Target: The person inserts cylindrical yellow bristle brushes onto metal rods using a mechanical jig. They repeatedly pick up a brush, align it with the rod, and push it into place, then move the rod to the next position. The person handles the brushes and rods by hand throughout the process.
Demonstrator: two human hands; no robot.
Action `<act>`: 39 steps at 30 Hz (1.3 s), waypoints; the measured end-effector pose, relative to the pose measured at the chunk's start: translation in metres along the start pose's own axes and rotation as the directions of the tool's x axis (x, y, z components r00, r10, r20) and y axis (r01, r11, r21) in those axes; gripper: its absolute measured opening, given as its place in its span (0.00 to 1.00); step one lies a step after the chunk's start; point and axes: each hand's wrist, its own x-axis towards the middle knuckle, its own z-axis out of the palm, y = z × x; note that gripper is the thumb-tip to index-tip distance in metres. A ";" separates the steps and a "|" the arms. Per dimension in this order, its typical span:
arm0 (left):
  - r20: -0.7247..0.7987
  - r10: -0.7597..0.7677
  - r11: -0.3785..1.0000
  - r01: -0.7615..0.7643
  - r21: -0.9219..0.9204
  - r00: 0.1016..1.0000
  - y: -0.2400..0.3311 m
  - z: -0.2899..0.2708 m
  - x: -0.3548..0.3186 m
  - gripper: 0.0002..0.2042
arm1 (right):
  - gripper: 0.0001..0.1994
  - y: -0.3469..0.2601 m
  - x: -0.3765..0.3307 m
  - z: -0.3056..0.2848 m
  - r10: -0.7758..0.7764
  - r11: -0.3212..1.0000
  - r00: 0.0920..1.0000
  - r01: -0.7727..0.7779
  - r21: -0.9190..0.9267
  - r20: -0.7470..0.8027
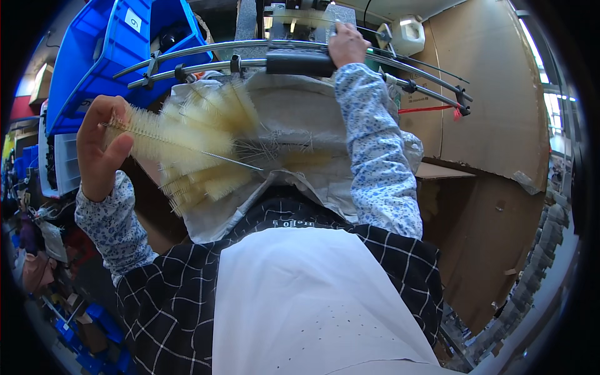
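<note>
Raised at the left, my left hand (103, 140) pinches the bristled end of a cream bottle brush (169, 140). The brush's bare twisted-wire stem points right, over a pile of similar brushes (215, 112) lying on a whitish sack (300, 122) in front of me. My right hand (347, 45) is up at the machine (300, 28), its fingers curled at the right end of a black cylinder (300, 63). What those fingers grip is hidden. Several bare wire stem ends (275, 147) stick out of the pile toward the middle.
Two metal rods (244, 64) with black clamps run crosswise before the machine. Blue plastic bins (115, 56) stand at the far left. Large cardboard sheets (494, 87) rise on the right, near a white plastic jug (407, 34). A red strip (431, 110) hangs by the right rod end.
</note>
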 end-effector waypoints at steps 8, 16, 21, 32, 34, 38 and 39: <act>0.138 0.028 0.998 -0.036 0.055 0.990 0.003 0.035 0.019 0.13 | 0.16 -0.038 0.000 0.014 -0.020 0.999 1.000 0.020 0.028 0.019; -0.019 0.005 0.995 -0.003 0.097 1.000 -0.004 0.015 0.002 0.10 | 0.15 0.057 0.005 -0.001 -0.008 0.999 0.999 0.006 -0.053 -0.036; 0.029 0.017 1.000 -0.016 -0.022 0.999 -0.005 0.020 0.010 0.11 | 0.17 0.130 0.046 -0.005 0.006 0.996 0.973 -0.026 0.081 0.230; 0.287 0.088 0.953 0.003 -0.302 0.954 -0.022 0.051 0.044 0.09 | 0.15 0.158 -0.013 -0.112 -0.262 0.894 0.778 -0.027 0.447 0.571; 0.304 0.111 0.928 0.010 -0.371 0.946 -0.023 0.065 0.051 0.08 | 0.18 0.120 -0.050 -0.150 -0.292 0.846 0.713 -0.118 0.520 0.638; 0.283 0.098 0.875 0.053 -0.482 0.954 -0.028 0.122 0.060 0.08 | 0.21 0.033 -0.086 -0.119 -0.637 0.641 0.517 -0.056 0.766 0.571; 0.308 0.066 0.898 0.078 -0.432 0.949 -0.033 0.130 0.059 0.09 | 0.20 0.007 -0.102 -0.115 -0.646 0.496 0.528 -0.258 0.829 0.551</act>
